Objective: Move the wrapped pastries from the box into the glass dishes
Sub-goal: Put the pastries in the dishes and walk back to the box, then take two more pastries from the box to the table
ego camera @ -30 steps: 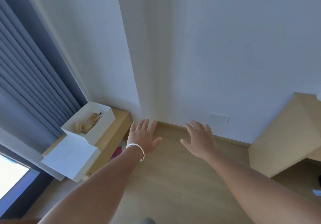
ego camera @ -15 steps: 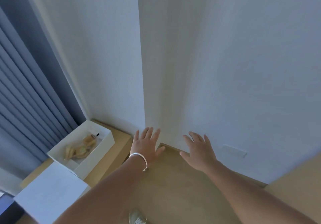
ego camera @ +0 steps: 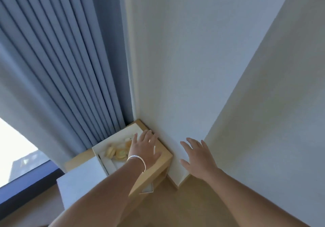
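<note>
Lower left of centre: white box [ego camera: 112, 139], open, on a wooden shelf [ego camera: 163, 158]; holds several wrapped pastries [ego camera: 116, 152], pale yellow. Likely light, soft, crushable, wrappers slippery; take each gently by its sides. Left hand [ego camera: 144, 149], fingers spread and empty, hovers at the box's right edge, pastries just left. Right hand [ego camera: 197, 156] likewise spread, empty, well right. Glass dishes not in view.

The left hand [ego camera: 145, 149] and forearm cover the right part of the white box [ego camera: 112, 138] at lower centre, hiding some wrapped pastries [ego camera: 116, 152]; those showing are blurred. Both forearms run off the bottom edge. The box lid [ego camera: 79, 182] is partly covered by the left forearm.
</note>
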`<state>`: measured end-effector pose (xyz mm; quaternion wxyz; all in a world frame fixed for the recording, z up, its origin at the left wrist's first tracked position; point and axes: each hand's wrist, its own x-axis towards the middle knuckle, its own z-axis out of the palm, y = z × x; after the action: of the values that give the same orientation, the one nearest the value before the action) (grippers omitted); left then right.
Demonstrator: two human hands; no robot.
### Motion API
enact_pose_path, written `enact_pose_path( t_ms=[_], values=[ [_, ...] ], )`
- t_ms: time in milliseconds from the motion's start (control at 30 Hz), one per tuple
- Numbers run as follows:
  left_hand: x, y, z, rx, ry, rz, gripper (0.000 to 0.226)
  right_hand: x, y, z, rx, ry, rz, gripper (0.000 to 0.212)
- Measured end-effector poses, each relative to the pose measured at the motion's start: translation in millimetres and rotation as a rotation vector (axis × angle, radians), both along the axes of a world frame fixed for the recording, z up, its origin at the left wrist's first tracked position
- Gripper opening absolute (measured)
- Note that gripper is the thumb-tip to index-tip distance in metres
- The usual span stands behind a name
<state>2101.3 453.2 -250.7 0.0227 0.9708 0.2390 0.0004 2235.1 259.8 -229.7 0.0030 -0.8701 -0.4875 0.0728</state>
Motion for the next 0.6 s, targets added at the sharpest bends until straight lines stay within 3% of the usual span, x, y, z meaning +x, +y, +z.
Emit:
enact_pose_path(
  t_ms=[367,600],
  values=[
    [-88.4,101.8,-1.9,0.003,0.056,0.53,0.074,0.9,198.6,-19.3,0.033,0.064,0.454,0.068],
    [-89.5,115.5,9.4,0.007,0.052,0.737,0.074,13.7,275.5,-20.4,0.006,0.056,0.67,0.07]
  ],
)
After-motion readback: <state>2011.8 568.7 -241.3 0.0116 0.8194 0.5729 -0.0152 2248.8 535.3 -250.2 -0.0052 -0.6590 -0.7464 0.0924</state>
